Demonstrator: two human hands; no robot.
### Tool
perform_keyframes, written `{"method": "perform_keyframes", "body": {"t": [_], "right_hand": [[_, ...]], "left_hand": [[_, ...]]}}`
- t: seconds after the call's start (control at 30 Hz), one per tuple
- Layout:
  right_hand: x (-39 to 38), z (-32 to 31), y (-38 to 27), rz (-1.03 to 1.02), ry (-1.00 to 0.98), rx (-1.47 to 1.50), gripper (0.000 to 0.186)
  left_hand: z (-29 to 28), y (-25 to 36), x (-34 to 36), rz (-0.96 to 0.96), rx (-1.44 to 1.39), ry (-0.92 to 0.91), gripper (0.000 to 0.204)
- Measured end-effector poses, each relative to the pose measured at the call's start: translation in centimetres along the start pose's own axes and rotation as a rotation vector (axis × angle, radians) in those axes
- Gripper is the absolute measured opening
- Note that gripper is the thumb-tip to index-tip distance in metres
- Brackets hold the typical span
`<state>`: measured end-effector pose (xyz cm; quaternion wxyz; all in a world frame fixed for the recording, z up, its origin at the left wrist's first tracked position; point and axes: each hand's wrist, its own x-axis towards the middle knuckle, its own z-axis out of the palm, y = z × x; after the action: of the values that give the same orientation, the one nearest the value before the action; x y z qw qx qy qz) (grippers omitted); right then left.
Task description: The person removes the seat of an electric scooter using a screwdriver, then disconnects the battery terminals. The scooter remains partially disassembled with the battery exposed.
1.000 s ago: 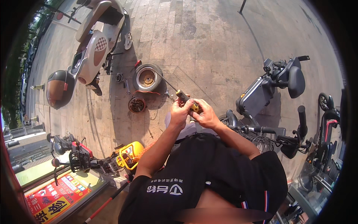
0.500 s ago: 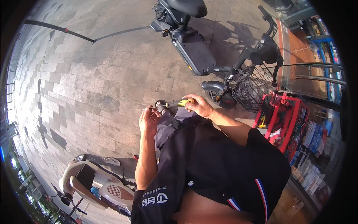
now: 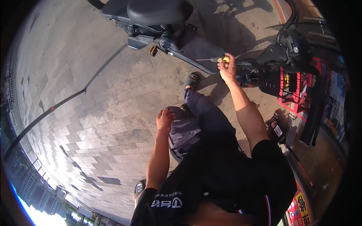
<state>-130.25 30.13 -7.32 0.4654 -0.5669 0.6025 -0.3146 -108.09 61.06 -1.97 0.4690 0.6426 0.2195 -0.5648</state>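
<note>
My right hand [image 3: 227, 68] grips a yellow-and-black screwdriver [image 3: 223, 59], its thin shaft pointing left over the footboard [image 3: 196, 52] of a black electric scooter [image 3: 160, 10]. My left hand [image 3: 164, 119] hangs lower, beside my dark trousers [image 3: 203, 113], with its fingers curled; whether they hold anything is hidden. A sandalled foot [image 3: 191, 81] is on the paving below the scooter.
The scooter's handlebar [image 3: 286, 32] and wire basket [image 3: 269, 81] are at upper right, beside a red rack [image 3: 316, 66] and shop front. A long pole [image 3: 32, 123] crosses the left paving [image 3: 94, 132]. A red-and-yellow sign [image 3: 299, 209] stands at lower right.
My view has swung from the wheel and tools round to the black scooter. My hands have separated: the right carries the screwdriver forward, while the left has left the shaft and dropped lower.
</note>
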Motion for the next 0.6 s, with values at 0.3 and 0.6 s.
{"method": "perform_keyframes", "body": {"t": [0.3,0.6], "right_hand": [[7.6,7.7,-0.7,0.018,-0.038,-0.288,0.04],[6.2,16.6,3.1,0.043,0.062,-0.291,0.041]], "left_hand": [[1.6,8.3,15.3,-0.241,0.36,-0.079,0.029],[-2.1,9.8,20.4,-0.454,0.629,-0.019,0.036]]}}
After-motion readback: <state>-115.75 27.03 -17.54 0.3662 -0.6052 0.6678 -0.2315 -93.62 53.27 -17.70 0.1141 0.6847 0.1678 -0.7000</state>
